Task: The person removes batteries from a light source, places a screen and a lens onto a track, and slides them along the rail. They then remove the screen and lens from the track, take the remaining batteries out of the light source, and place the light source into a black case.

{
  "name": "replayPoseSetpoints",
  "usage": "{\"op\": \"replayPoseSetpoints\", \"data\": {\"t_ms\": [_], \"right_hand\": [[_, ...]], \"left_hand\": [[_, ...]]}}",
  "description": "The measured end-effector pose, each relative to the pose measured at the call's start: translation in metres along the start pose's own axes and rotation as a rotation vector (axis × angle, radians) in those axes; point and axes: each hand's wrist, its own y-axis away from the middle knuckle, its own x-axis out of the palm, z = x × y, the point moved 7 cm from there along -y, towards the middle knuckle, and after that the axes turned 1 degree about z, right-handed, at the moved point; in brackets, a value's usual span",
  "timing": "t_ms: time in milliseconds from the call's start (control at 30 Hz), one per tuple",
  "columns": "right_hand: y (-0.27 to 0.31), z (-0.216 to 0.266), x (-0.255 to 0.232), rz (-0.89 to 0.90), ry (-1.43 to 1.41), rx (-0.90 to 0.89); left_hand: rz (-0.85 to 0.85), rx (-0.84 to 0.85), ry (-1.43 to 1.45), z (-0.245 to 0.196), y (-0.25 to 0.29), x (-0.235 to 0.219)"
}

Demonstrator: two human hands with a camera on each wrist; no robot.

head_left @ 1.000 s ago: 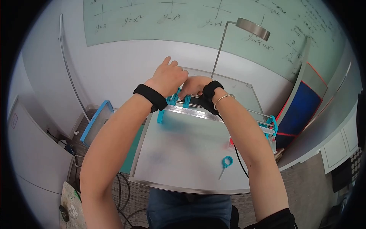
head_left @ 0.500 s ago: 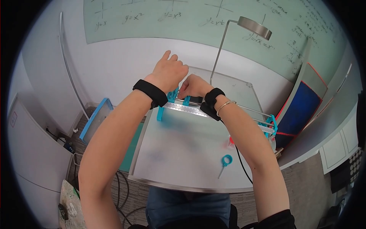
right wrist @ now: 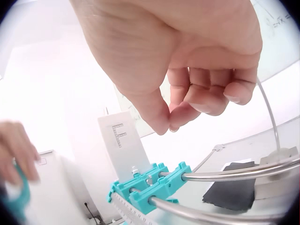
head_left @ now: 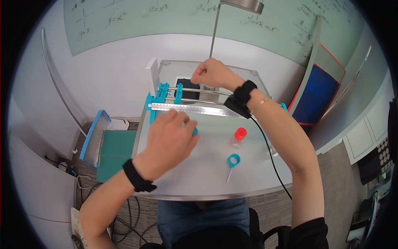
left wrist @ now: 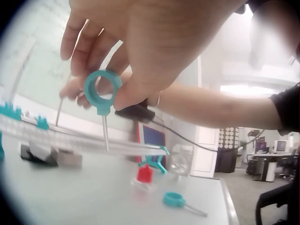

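Observation:
My left hand (head_left: 168, 141) pinches a teal ring with a thin metal rod (left wrist: 105, 91) between thumb and fingers, in front of the rail assembly. The rod points down in the left wrist view. Behind the assembly my right hand (head_left: 215, 74) is raised, thumb and index fingertips together and the other fingers curled, with nothing visible between them. Two metal rails (right wrist: 220, 176) run through teal holders (right wrist: 161, 185), with a ruler (head_left: 199, 109) along the front. An upright white plate marked F (right wrist: 123, 143) stands at the left end.
A second teal ring with a rod (head_left: 234, 159) lies on the table (head_left: 186, 178), near a red-capped clear container (head_left: 240, 134). A lamp (head_left: 244, 5) rises behind the rails, beside a black pad (head_left: 186, 89). A cable hangs from my right wrist.
My left hand has come from the rails' left end towards me, a teal ring now visible in it. My right hand has lifted off the rails. The view has shifted, and the white plate is uncovered.

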Motion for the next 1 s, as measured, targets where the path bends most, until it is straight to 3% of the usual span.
{"op": "replayPoseSetpoints", "data": {"t_ms": [33, 133, 200, 233, 467, 567, 600, 667, 800, 867, 1000], "right_hand": [[0.014, 0.005, -0.003, 0.000, 0.006, 0.004], [0.070, 0.007, -0.003, -0.044, 0.523, -0.033], [0.110, 0.001, 0.003, 0.145, 0.708, 0.119], [0.132, 0.003, 0.002, 0.213, 0.689, 0.033], [0.187, -0.050, 0.029, 0.296, 0.684, 0.215], [0.187, -0.072, 0.034, 0.142, 0.596, 0.149], [0.189, -0.078, 0.037, 0.194, 0.560, 0.199], [0.193, -0.086, 0.038, 0.245, 0.521, 0.252], [0.201, -0.093, 0.035, 0.246, 0.556, 0.251], [0.207, -0.092, 0.031, 0.236, 0.584, 0.249], [0.223, -0.078, 0.033, 0.291, 0.635, 0.246]], "left_hand": [[0.061, -0.016, 0.028, -0.007, 0.008, 0.014], [0.142, -0.050, 0.055, -0.014, 0.023, 0.045], [0.161, -0.068, 0.061, -0.016, 0.027, 0.060], [0.177, -0.081, 0.063, -0.016, 0.028, 0.065], [0.331, -0.142, -0.037, -0.024, 0.036, 0.105], [0.319, -0.137, -0.039, -0.024, 0.031, 0.114], [0.318, -0.133, -0.041, -0.026, 0.028, 0.116], [0.154, -0.035, 0.021, -0.041, 0.016, 0.112], [0.129, -0.065, 0.150, -0.072, -0.011, 0.136], [0.336, -0.199, 0.204, -0.077, -0.023, 0.159], [0.338, -0.179, 0.188, -0.087, -0.031, 0.183]]}}
